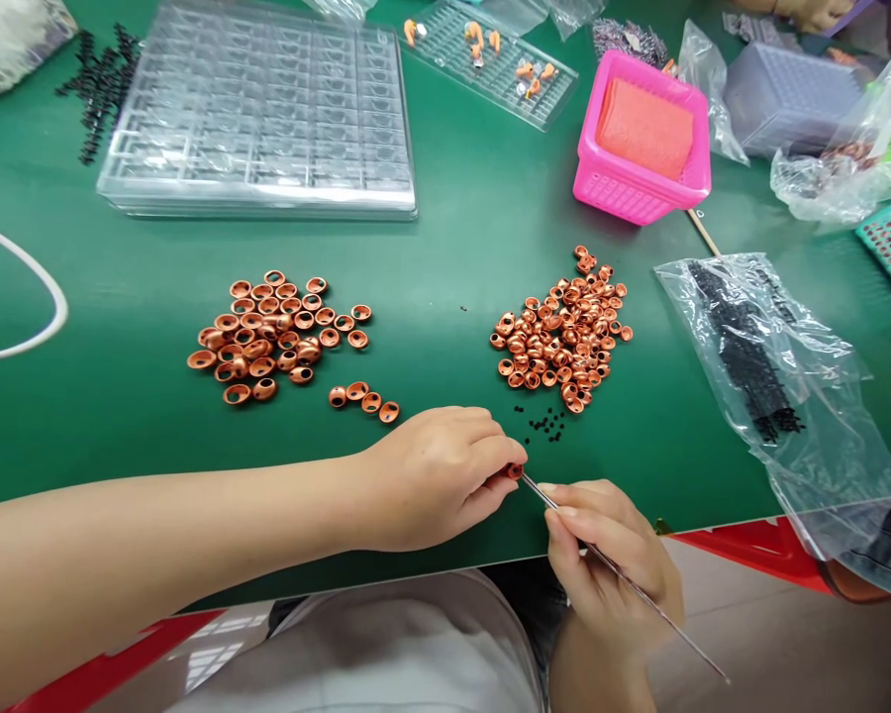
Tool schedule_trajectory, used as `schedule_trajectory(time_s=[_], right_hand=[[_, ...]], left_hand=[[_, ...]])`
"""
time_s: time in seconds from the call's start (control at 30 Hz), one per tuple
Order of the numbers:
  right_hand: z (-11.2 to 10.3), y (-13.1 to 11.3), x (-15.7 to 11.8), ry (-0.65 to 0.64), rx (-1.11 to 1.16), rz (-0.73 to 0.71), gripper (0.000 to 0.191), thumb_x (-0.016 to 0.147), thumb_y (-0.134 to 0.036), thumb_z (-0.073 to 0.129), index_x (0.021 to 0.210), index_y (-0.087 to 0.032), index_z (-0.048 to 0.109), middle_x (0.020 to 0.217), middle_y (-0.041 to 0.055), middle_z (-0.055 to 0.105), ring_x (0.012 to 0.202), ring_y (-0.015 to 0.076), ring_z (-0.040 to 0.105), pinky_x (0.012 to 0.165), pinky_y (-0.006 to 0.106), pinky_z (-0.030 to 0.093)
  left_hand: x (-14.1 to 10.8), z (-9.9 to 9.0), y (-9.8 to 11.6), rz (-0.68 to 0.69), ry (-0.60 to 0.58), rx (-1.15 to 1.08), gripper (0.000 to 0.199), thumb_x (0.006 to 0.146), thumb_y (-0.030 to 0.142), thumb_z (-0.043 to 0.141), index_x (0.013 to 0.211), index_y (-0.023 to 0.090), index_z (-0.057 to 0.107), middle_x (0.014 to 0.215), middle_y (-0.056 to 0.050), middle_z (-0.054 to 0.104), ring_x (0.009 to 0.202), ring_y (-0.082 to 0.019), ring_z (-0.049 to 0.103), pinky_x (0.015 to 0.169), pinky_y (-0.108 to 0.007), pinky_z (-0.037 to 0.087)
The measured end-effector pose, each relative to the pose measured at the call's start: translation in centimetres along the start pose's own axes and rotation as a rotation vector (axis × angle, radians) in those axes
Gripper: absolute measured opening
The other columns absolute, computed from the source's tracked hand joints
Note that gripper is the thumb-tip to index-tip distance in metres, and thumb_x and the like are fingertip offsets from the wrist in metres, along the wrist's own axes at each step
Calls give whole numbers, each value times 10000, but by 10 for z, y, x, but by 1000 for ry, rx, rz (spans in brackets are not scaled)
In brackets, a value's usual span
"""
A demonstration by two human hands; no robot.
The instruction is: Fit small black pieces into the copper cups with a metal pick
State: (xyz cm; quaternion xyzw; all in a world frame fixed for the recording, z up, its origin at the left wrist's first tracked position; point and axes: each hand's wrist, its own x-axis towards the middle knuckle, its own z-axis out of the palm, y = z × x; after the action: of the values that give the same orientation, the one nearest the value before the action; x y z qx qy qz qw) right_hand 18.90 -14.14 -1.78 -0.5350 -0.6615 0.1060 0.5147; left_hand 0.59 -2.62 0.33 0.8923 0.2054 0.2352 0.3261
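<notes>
A: Left hand [435,475] is pinched shut on one small copper cap [515,471], held just above the green table [452,238] near its front edge, right in front of the person.

B: And the right hand [601,560] is closed around a thin metal needle tool [624,579], gripped like a pen. Its tip sits right at the cap's opening.

A: I judge this is the seating moment. Best bet is a steady pinch with the opening turned toward the tip, so the needle goes in straight rather than skidding off the rim.

B: Agreed, and a light push. Those tiny black beads [545,426] lie scattered just beyond the fingertips; whether one rides on the needle now, I can't tell, too small.

A: The supply is close. The pile of small copper caps [560,332] lies beyond the beads, slightly right. The wider copper cups [278,332] are spread out on the left, with four strays trailing toward the left hand.

B: Farther back, a stack of clear plastic trays [259,109], a pink basket [643,139], and to the right a clear bag of black parts [749,356].

A: Resting both wrists low near the table edge would help damp any shake, I'd say.

B: And keeping the sleeve side clear of those loose beads; one nudge would scatter them.
</notes>
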Motion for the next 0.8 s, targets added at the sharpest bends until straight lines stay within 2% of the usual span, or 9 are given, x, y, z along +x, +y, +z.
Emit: schedule_trajectory(time_s=[0.27,0.5,0.8], right_hand=[[0,0,1,-19,0,-31,395,749,70,664,1042,-192,633,950,37,736,812,171,709,637,330,573],[-2,-2,2,-59,-8,-23,407,754,66,667,1054,-207,629,970,38,737,817,168,696,644,334,566],[3,-4,3,-7,-2,-39,345,762,90,652,1000,-159,643,963,53,733,802,162,686,633,326,544]], left_hand=[[0,1,-1,13,6,11,143,932,140,519,936,127,661,762,-51,691,680,-158,590,651,-287,501],[0,2,-1,24,13,21,141,932,135,527,942,121,667,766,-55,695,681,-163,594,655,-292,499],[0,5,-3,41,42,0,124,914,128,563,927,97,682,749,-54,685,663,-167,584,634,-295,487]])
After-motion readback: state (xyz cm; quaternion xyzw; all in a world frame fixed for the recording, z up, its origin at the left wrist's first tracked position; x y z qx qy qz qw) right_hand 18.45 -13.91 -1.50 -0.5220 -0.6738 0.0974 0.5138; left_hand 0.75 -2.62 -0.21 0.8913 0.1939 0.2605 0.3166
